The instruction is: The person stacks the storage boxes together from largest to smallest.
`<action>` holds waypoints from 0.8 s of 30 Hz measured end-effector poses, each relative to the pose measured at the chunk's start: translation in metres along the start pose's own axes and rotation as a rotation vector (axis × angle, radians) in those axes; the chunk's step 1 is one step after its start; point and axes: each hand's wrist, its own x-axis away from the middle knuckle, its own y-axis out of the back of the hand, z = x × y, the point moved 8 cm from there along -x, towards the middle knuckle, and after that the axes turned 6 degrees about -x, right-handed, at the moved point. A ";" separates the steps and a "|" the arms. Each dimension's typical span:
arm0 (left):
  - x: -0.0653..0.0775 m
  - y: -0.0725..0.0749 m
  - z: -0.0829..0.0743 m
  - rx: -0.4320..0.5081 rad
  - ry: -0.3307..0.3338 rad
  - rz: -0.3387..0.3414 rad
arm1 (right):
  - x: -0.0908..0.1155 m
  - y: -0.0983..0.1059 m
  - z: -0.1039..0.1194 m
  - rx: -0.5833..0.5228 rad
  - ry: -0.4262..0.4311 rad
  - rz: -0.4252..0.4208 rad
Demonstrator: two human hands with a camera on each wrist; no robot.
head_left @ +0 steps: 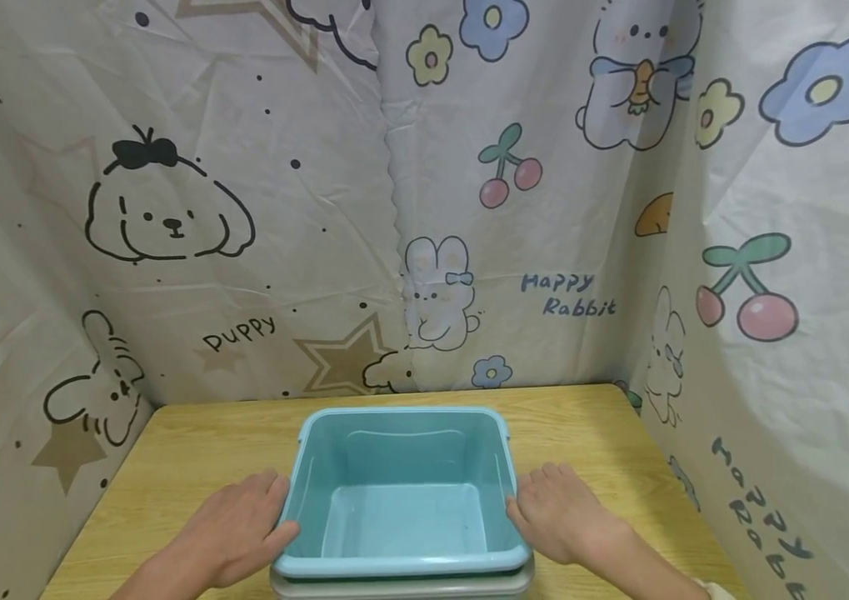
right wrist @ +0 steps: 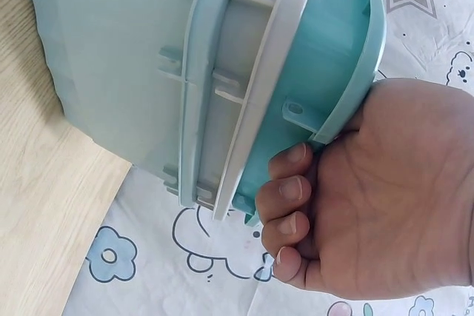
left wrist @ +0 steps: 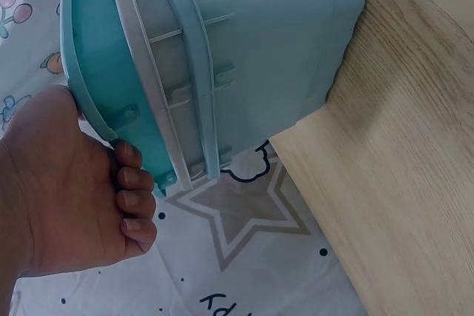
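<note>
A teal plastic storage bin [head_left: 417, 454] tops a nested stack, its open side facing up. Below it, the side views show a grey bin [left wrist: 144, 5] and a light blue bin [left wrist: 274, 57], which stands on the table. My left hand [head_left: 240, 525] grips the teal bin's left rim, with the thumb over the edge and curled fingers beneath it. On the opposite side, my right hand [head_left: 562, 517] holds the right rim the same way. In the right wrist view the fingers [right wrist: 285, 190] curl under the rim beside a small tab. Teal wall shows between the top rim and the grey rim.
The stack stands at the near middle of a wood-grain table [head_left: 214, 442]. Behind it and at both sides hangs a pale curtain [head_left: 334, 217] printed with animals, flowers, cherries and stars. The table's back edge meets the curtain.
</note>
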 end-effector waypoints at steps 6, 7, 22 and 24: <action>0.002 -0.004 0.000 0.002 -0.004 -0.013 | -0.001 -0.004 0.000 0.007 -0.006 0.009; 0.002 -0.004 0.000 0.003 -0.001 -0.018 | -0.001 -0.004 0.001 0.004 -0.005 0.007; 0.005 -0.012 0.003 0.055 0.010 -0.037 | 0.000 -0.008 0.003 -0.013 0.008 -0.016; 0.006 -0.012 0.003 0.054 0.013 -0.039 | 0.000 -0.008 0.002 -0.013 0.006 -0.025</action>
